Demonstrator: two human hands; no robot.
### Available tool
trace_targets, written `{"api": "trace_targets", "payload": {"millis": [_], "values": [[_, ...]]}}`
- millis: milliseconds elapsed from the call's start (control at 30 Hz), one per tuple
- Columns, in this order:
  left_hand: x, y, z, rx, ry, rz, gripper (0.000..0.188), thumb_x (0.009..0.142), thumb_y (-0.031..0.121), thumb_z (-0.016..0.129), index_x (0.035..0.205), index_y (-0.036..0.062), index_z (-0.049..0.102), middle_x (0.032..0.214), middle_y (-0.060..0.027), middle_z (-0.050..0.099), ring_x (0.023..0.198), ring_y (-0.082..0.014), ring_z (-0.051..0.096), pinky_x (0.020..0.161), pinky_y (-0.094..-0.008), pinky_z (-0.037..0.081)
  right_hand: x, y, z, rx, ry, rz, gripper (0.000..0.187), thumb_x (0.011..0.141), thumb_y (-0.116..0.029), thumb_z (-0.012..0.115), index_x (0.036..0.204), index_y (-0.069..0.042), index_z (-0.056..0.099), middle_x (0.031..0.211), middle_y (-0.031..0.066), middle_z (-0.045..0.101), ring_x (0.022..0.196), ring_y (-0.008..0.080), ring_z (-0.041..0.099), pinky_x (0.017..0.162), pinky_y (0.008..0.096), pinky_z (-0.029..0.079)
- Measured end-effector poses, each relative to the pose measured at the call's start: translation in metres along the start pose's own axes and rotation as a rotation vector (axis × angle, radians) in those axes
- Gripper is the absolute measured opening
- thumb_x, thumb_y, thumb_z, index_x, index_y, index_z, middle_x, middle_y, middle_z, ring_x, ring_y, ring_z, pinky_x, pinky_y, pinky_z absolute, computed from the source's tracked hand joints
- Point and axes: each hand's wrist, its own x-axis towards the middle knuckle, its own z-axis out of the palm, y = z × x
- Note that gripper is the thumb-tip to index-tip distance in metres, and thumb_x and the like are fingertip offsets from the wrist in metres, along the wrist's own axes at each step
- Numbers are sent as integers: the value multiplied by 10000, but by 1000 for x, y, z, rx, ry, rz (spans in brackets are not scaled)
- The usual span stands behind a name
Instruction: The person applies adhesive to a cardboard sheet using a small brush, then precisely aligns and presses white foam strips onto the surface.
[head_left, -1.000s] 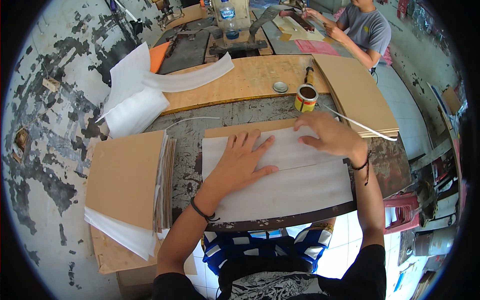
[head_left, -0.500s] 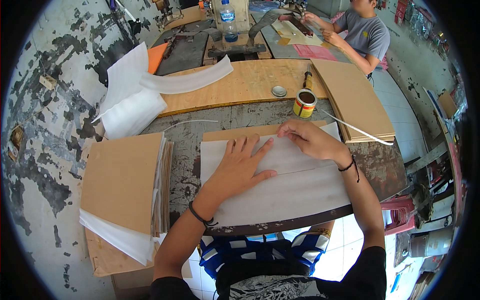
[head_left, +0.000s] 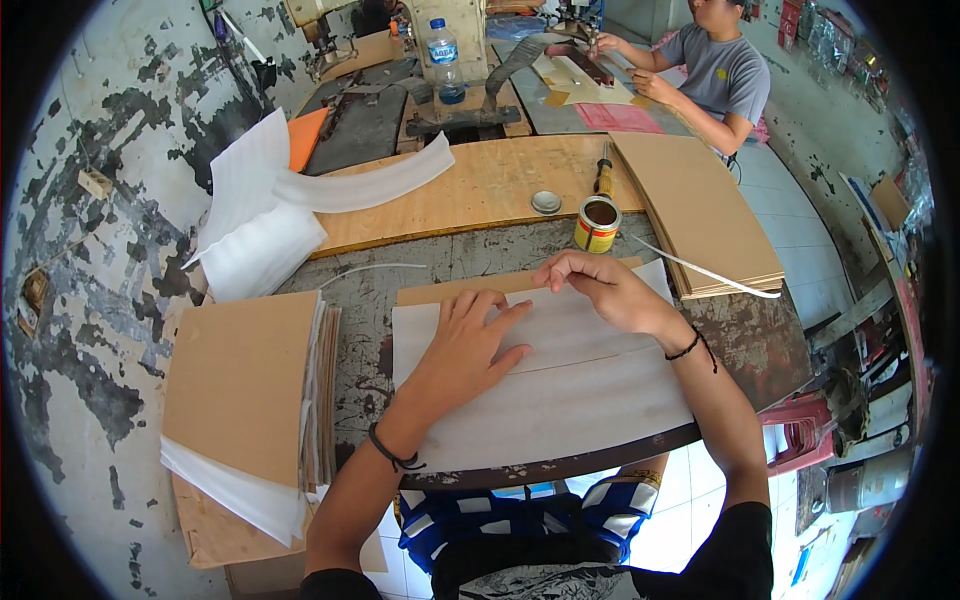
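Observation:
A thin white foam sheet lies on the worktable in front of me, a line running across its middle. Along its far side shows a strip of brown cardboard. My left hand rests palm down on the left part of the foam, fingers spread and slightly bent. At the far edge of the sheet, my right hand is curled with thumb and fingertips together. Whatever those fingertips may hold is too small or hidden to make out.
An open tin stands beyond my right hand, near its round lid and a yellow-handled tool. Cardboard stacks lie at left and right. White foam pieces sit back left. A co-worker works behind.
The whole view has shifted a little, so the table appears lower. My right hand has slid slightly left along the sheet's far edge; the left hand stays on the foam, its fingers more bent.

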Motion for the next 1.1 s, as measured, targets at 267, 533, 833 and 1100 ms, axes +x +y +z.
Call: {"api": "trace_targets", "payload": {"millis": [267,533,833,1100], "values": [[1,-2,2,-17,-36,0,415,941,298,742,1314,125,694,1218,-99,538,1196,-300,482,1060,-450,361,-1,1,-6,253,47,100,169,1005,32,438,972,-55,579,1223,79,671,1176,189,594,1097,356,428],[2,1,2,-31,-71,-4,401,969,303,706,1329,129,693,1237,-127,524,1204,-312,482,1060,-432,371,-5,10,-36,-618,422,-140,225,948,101,490,1051,-15,653,1048,103,722,938,239,691,815,370,541],[-4,1,5,65,-60,36,495,992,315,661,1422,74,612,1274,-151,509,1233,-328,470,1047,-450,372,-10,-15,-12,-469,33,-107,255,922,-28,690,1170,-17,630,1091,147,691,1001,299,689,883,404,553],[-4,-1,15,62,-29,47,560,1001,338,632,1441,0,556,1295,-174,489,1248,-348,456,1059,-463,369,-4,17,15,-563,67,-113,473,902,-142,758,1330,-25,593,1163,160,674,1135,362,604,1021,450,482]]}}
